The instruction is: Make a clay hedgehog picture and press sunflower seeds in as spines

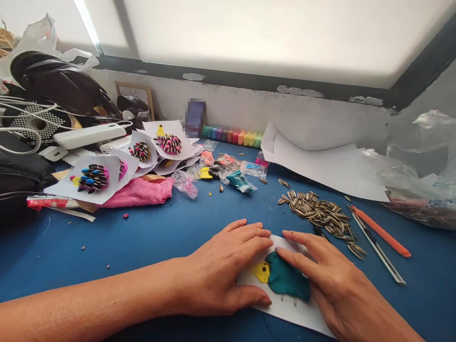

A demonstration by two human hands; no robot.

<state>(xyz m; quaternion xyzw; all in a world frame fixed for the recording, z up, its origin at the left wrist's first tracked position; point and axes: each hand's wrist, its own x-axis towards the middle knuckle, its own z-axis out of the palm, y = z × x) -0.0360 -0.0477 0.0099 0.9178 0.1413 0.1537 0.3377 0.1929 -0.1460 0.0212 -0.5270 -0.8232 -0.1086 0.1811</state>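
Observation:
A white sheet of paper (281, 306) lies at the front of the table. On it is a flattened teal clay body (289, 278) joined to a yellow clay head (261, 271) with a black eye, above short drawn legs. My left hand (228, 266) rests over the paper's left side, its fingers stretched out and thumb apart, holding nothing. From the right, my right hand (327, 275) reaches over the paper, fingers extended, with a fingertip at the upper edge of the teal clay. Its lower fingers are partly hidden.
Sunflower seeds (317, 211) lie heaped beyond my right hand, near a pen (377, 247) and an orange stick (383, 232). Clay packets (228, 171), a pink cloth (138, 192) and seed-covered clay animals on paper (94, 178) sit at the back left. Blank sheets (317, 161) lean behind.

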